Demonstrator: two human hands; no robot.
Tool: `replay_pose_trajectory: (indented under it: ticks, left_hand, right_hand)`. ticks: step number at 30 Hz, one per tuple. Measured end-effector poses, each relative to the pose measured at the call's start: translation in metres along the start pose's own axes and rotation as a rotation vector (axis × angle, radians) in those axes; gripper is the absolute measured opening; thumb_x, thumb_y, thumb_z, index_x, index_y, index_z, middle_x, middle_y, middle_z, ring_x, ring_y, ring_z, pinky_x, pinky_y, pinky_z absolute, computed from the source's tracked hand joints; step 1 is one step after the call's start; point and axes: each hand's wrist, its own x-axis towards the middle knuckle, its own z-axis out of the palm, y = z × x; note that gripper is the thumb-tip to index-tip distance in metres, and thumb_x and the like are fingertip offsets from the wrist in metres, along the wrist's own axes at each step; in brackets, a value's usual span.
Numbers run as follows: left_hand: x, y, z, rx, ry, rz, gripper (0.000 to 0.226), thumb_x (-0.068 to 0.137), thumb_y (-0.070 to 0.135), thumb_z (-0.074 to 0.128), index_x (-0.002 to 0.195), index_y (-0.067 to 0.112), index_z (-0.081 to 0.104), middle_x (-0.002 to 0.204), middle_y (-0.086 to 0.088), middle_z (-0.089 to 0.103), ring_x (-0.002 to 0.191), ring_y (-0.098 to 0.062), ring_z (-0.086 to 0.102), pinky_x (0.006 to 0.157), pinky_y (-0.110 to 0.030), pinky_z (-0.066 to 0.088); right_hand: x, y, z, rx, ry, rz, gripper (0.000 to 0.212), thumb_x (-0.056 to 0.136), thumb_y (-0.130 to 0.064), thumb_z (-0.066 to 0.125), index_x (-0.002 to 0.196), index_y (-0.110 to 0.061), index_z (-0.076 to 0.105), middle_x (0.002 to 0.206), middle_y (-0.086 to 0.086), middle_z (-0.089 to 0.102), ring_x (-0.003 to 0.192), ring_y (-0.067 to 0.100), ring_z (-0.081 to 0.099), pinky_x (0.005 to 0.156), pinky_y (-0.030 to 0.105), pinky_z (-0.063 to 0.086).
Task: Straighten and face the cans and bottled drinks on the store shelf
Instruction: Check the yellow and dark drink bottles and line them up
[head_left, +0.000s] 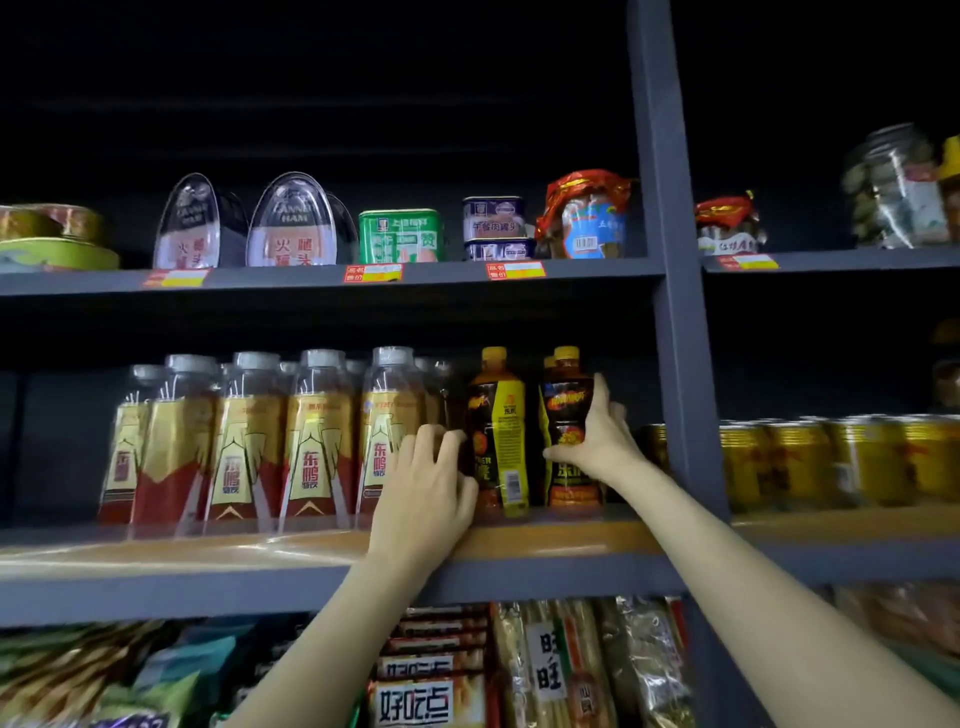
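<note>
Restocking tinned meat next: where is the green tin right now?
In the head view, the green tin stands on the top shelf, centre, between the clear-lidded ham pack and two stacked blue tins.

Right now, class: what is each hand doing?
Left hand: fingers curled on the left dark bottle, gripping it.
Right hand: wrapped round the right dark bottle, holding it.

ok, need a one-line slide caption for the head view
Left hand and right hand each grip a dark yellow-capped bottle on the middle shelf, turning labels forward.
</note>
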Motion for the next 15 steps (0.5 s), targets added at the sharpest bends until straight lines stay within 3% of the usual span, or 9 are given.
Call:
replay_pose_trajectory:
  ticks: [4, 8, 12, 15]
  left_hand:
    - [0.001, -0.005, 0.008, 0.031, 0.098, 0.011, 0.042, 0.078, 0.029, 0.037, 0.111, 0.011, 0.056, 0.103, -0.007, 0.056, 0.088, -0.023, 0.053, 0.074, -0.034, 0.046]
    - [0.002, -0.005, 0.009, 0.047, 0.095, 0.03, 0.04, 0.08, 0.029, 0.039, 0.11, 0.009, 0.056, 0.104, -0.009, 0.056, 0.089, -0.026, 0.053, 0.075, -0.037, 0.043]
    - [0.001, -0.003, 0.006, 0.035, 0.061, 0.043, 0.054, 0.08, 0.036, 0.025, 0.119, 0.008, 0.051, 0.106, -0.008, 0.054, 0.09, -0.025, 0.053, 0.078, -0.038, 0.039]
    - [0.0, -0.001, 0.002, 0.011, 0.056, 0.052, 0.059, 0.079, 0.036, 0.022, 0.122, 0.006, 0.048, 0.107, -0.01, 0.054, 0.091, -0.026, 0.054, 0.078, -0.038, 0.038]
  right_hand:
    - [0.015, 0.005, 0.012, -0.04, 0.085, 0.039, 0.117, 0.076, -0.023, 0.079, 0.149, -0.028, -0.012, 0.146, 0.017, 0.037, 0.128, 0.037, 0.045, 0.099, 0.047, 0.042]
    - [0.013, 0.002, -0.003, 0.144, 0.007, 0.026, 0.123, 0.068, -0.011, 0.083, 0.15, -0.03, -0.007, 0.146, 0.013, 0.038, 0.131, 0.034, 0.04, 0.104, 0.049, 0.036]
    - [-0.018, -0.005, -0.022, 0.249, -0.04, -0.128, 0.125, 0.064, -0.004, 0.084, 0.149, -0.039, -0.001, 0.145, 0.005, 0.04, 0.131, 0.026, 0.04, 0.107, 0.052, 0.035]
    - [-0.044, -0.01, -0.038, 0.209, -0.072, -0.332, 0.114, 0.067, -0.005, 0.084, 0.148, -0.038, 0.01, 0.139, -0.006, 0.044, 0.127, 0.017, 0.045, 0.106, 0.038, 0.037]
